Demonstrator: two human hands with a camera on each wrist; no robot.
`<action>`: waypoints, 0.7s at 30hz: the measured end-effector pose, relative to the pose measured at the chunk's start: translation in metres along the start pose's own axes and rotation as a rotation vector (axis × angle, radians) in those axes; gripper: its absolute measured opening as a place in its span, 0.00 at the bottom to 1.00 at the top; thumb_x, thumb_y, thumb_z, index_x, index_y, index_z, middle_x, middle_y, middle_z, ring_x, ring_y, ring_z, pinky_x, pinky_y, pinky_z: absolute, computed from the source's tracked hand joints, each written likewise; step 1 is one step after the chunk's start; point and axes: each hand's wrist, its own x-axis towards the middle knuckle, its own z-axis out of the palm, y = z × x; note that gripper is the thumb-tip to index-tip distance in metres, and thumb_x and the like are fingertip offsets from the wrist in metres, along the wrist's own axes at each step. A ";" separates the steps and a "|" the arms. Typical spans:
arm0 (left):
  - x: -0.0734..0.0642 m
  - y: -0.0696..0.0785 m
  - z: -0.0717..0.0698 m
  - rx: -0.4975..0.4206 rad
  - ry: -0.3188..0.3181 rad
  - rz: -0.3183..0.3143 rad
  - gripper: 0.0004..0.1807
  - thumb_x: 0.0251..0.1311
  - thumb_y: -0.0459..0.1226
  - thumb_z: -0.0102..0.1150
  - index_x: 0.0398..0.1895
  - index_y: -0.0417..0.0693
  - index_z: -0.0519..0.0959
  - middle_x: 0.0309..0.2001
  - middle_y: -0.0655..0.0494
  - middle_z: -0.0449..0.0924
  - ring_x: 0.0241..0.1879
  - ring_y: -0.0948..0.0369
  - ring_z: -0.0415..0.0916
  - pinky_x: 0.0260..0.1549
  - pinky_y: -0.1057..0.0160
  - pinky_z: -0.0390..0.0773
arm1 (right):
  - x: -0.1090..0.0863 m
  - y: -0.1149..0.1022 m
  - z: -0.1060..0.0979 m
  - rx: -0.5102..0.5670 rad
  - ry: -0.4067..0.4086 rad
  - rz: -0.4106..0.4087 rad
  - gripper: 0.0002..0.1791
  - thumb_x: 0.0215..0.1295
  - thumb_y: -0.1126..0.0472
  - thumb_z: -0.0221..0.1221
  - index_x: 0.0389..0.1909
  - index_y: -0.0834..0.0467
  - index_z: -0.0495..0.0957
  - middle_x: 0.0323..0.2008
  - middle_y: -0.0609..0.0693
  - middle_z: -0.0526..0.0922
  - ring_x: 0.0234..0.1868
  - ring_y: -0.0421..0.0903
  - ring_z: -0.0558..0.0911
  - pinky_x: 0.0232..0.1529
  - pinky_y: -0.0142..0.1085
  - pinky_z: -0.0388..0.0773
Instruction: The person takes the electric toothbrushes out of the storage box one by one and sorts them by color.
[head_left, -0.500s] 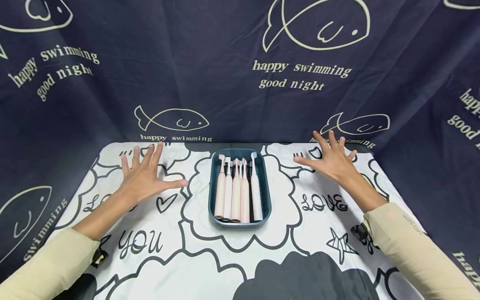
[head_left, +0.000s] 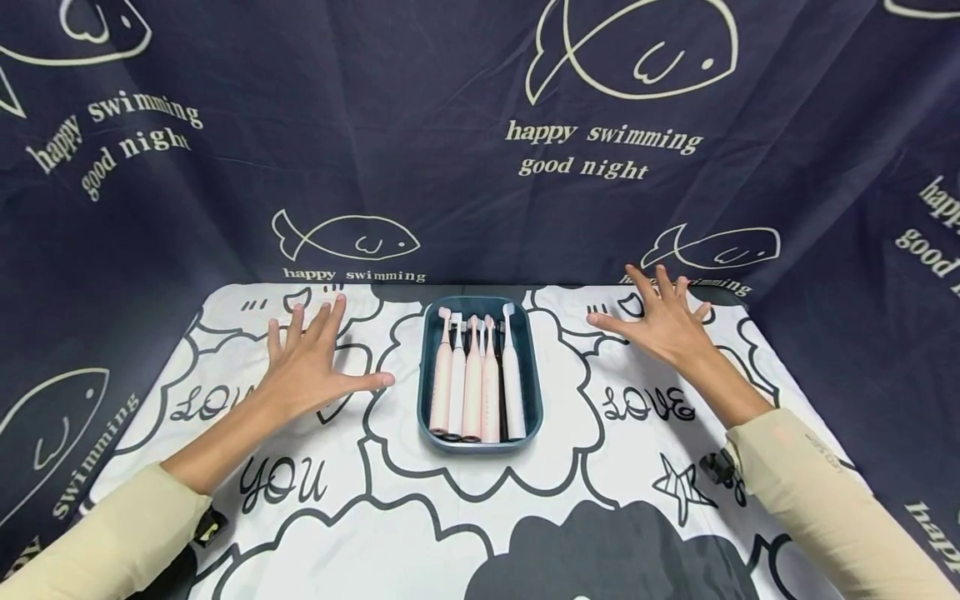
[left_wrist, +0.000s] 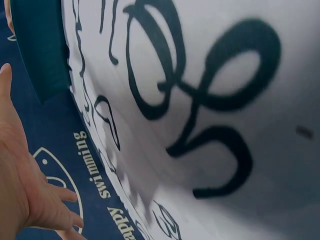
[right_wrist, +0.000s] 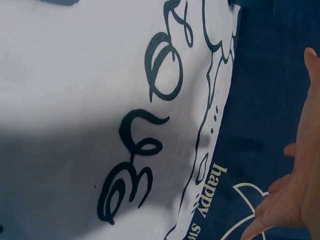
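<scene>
A dark blue tray (head_left: 536, 375) stands at the middle of the table in the head view. Several electric toothbrushes lie side by side in it, heads toward the back. Some have pink handles (head_left: 472, 392), some white handles (head_left: 513, 392), and darker ones show partly hidden between them. Left of the tray, my left hand (head_left: 311, 367) hovers with fingers spread, its thumb pointing at the tray. On the other side my right hand (head_left: 663, 325) is likewise spread in the air. Neither hand holds anything. In the left wrist view the tray's side (left_wrist: 42, 50) shows beyond the thumb.
A white cloth (head_left: 390, 550) with black drawings and lettering covers the table. Behind it hangs a dark blue curtain (head_left: 450, 125) printed with fish and words, which also closes in both sides.
My left hand has moved right, closer to the tray, and slightly toward me. The right hand has barely shifted. The tray and toothbrushes stay in place.
</scene>
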 end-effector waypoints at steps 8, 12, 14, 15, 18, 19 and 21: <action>-0.006 0.011 0.004 -0.016 0.001 0.017 0.84 0.48 0.86 0.68 0.96 0.60 0.33 0.93 0.35 0.48 0.92 0.29 0.29 0.84 0.22 0.25 | 0.001 -0.007 0.002 0.021 -0.010 -0.012 0.70 0.63 0.12 0.61 0.96 0.42 0.42 0.92 0.70 0.34 0.89 0.81 0.28 0.73 0.91 0.27; -0.008 0.015 0.005 -0.019 -0.002 0.029 0.85 0.47 0.86 0.68 0.96 0.58 0.34 0.93 0.36 0.49 0.92 0.29 0.31 0.84 0.22 0.27 | 0.001 -0.007 0.004 0.023 -0.017 -0.009 0.70 0.64 0.12 0.60 0.96 0.42 0.42 0.92 0.70 0.34 0.89 0.80 0.28 0.74 0.90 0.28; -0.009 0.017 0.006 -0.021 -0.001 0.036 0.85 0.46 0.87 0.68 0.96 0.58 0.35 0.92 0.36 0.50 0.92 0.29 0.32 0.84 0.22 0.28 | 0.001 -0.008 0.004 0.027 -0.016 -0.010 0.70 0.65 0.12 0.60 0.96 0.42 0.42 0.92 0.70 0.35 0.89 0.80 0.28 0.75 0.90 0.28; -0.009 0.018 0.007 -0.022 0.000 0.039 0.85 0.46 0.87 0.68 0.96 0.57 0.35 0.92 0.36 0.50 0.92 0.29 0.33 0.84 0.22 0.28 | 0.001 -0.008 0.005 0.029 -0.014 -0.011 0.70 0.65 0.12 0.60 0.96 0.42 0.42 0.92 0.70 0.35 0.89 0.80 0.28 0.75 0.90 0.28; -0.009 0.019 0.009 -0.021 0.009 0.047 0.85 0.47 0.86 0.69 0.96 0.57 0.36 0.92 0.36 0.51 0.92 0.28 0.35 0.84 0.22 0.30 | 0.001 -0.009 0.007 0.038 -0.007 -0.016 0.69 0.65 0.12 0.60 0.95 0.43 0.43 0.92 0.71 0.37 0.89 0.81 0.30 0.75 0.90 0.29; -0.010 0.019 0.009 -0.023 0.011 0.048 0.85 0.47 0.86 0.69 0.96 0.56 0.36 0.92 0.36 0.51 0.92 0.28 0.36 0.84 0.22 0.30 | 0.001 -0.009 0.008 0.044 -0.007 -0.018 0.69 0.65 0.12 0.59 0.95 0.43 0.43 0.92 0.71 0.37 0.89 0.81 0.31 0.75 0.90 0.29; -0.010 0.020 0.010 -0.028 0.013 0.050 0.85 0.47 0.85 0.70 0.96 0.56 0.36 0.92 0.37 0.51 0.92 0.28 0.36 0.85 0.22 0.31 | 0.000 -0.010 0.010 0.048 -0.010 -0.021 0.70 0.65 0.12 0.59 0.95 0.43 0.43 0.92 0.71 0.38 0.89 0.81 0.32 0.75 0.90 0.30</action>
